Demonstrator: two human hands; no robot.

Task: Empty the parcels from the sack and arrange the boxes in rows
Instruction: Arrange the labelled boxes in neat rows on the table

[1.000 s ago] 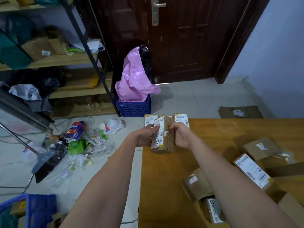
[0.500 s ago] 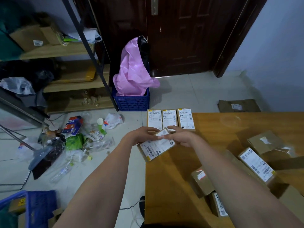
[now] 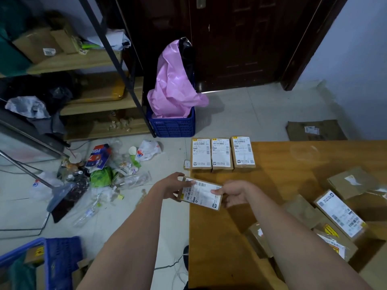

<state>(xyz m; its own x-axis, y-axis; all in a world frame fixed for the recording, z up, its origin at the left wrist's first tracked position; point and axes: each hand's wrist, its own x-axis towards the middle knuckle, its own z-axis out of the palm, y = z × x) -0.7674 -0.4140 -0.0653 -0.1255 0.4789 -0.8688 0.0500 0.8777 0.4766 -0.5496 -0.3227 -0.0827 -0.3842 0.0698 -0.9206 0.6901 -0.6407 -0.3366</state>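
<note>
So far, three boxes (image 3: 222, 154) lie flat in one neat row at the far left corner of the counter (image 3: 282, 164). Their white labels face up, and they sit side by side, touching or almost touching. That part of the job looks done.

A fourth box (image 3: 201, 193) is being worked on now. It is just in front of the row, near the left edge of the counter, and it is turned at a slant, not lined up with the others. I cannot tell if it rests on the counter or is lifted a little. The left hand (image 3: 173, 186) holds its left end, fingers curled around the edge. The right hand (image 3: 235, 192) pinches its right end, with the thumb on top of the label. So each hand has its grip closed on this one box.

I think this box will start a second row, or it may join the first one. It needs to be turned straight first.

A lot is left to do. More loose boxes (image 3: 339, 214) lie in a messy heap on the right side of the counter, some tipped over and piled on each other. No sack shows clearly, so I cannot tell if it is empty yet. My guess is the job is less than half done.
</note>
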